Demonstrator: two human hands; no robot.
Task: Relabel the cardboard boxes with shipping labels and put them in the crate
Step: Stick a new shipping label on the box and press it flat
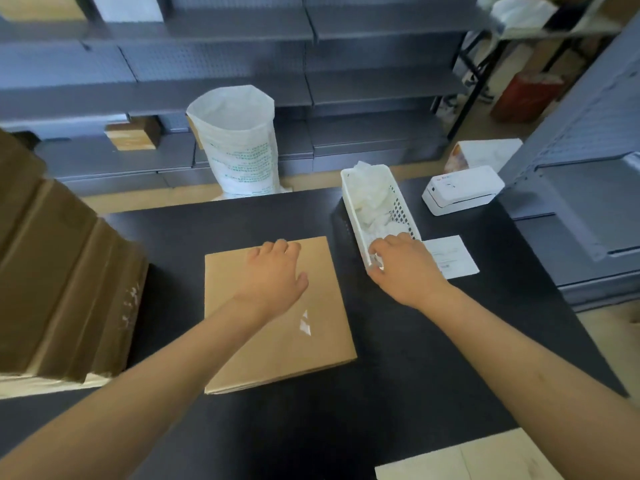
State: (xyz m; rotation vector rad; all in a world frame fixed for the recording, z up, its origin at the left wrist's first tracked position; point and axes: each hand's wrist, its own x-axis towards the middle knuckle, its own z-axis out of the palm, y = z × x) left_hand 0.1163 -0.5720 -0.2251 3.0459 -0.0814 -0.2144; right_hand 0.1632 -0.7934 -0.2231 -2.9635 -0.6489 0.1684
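Box (277, 317): flat cardboard, likely light, stiff; best gripped by edges. Left hand (273, 275) lies flat on top. Right hand (401, 268) fingers white scrap at basket (349, 188) rim.

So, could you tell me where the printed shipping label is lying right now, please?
The shipping label lies flat on the black table, on the right side, just right of the white basket and in front of the white label printer.

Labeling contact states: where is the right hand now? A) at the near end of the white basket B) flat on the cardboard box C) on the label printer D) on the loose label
A: the right hand is at the near end of the white basket, fingers curled at its rim; the left hand lies on the cardboard box.
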